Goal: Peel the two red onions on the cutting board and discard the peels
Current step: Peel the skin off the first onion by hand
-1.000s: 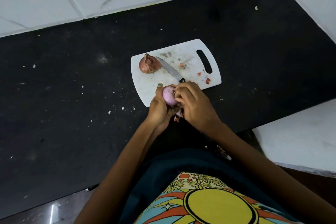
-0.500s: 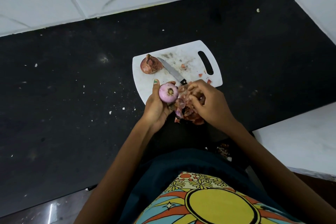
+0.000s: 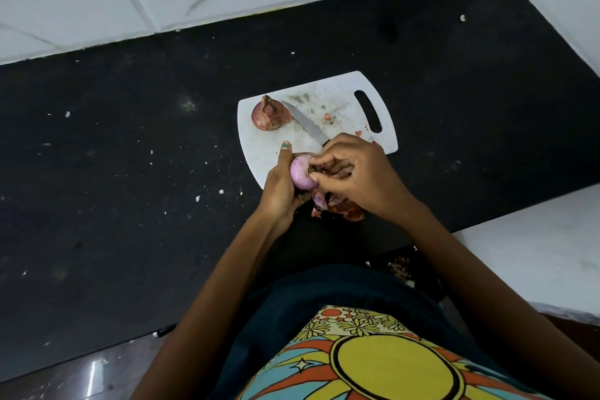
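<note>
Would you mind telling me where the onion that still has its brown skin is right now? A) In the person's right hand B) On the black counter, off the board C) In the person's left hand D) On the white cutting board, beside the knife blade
D: the unpeeled onion sits on the cutting board next to the knife, untouched by either hand.

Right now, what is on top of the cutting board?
An unpeeled onion, a knife and small red scraps. The hands hide the knife's handle and the cutting board's near edge.
</note>
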`<control>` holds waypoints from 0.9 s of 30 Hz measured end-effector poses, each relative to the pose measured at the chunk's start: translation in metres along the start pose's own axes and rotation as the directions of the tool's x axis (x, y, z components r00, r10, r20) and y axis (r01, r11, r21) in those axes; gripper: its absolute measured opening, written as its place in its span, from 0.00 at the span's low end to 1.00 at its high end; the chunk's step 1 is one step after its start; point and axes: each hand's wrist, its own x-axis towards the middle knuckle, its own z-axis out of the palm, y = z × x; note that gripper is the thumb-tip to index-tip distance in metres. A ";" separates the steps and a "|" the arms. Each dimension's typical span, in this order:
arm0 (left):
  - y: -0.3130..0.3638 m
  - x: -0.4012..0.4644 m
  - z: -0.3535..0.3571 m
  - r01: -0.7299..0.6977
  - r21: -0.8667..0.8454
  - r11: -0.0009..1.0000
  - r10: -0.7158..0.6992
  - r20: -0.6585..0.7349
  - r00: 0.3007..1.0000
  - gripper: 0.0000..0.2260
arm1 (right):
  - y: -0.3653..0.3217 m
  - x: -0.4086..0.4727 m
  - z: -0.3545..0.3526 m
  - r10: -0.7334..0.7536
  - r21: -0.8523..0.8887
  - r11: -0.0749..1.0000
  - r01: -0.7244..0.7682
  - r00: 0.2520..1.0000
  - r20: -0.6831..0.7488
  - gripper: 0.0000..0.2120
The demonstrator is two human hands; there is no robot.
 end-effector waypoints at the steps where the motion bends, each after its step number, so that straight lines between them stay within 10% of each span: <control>1: 0.000 0.000 0.000 0.004 0.003 1.000 -0.004 -0.005 1.000 0.25 | 0.000 -0.001 0.000 -0.018 -0.013 1.000 0.018 1.000 0.000 0.09; 20: -0.009 0.000 -0.002 0.081 -0.040 0.996 -0.080 0.032 0.996 0.30 | 0.011 -0.013 0.006 0.097 0.089 0.992 -0.091 0.993 -0.070 0.07; 27: -0.010 0.002 -0.002 -0.403 0.314 0.860 0.437 -0.042 0.899 0.08 | 0.005 -0.013 0.004 0.483 0.498 0.741 -0.451 0.873 0.072 0.09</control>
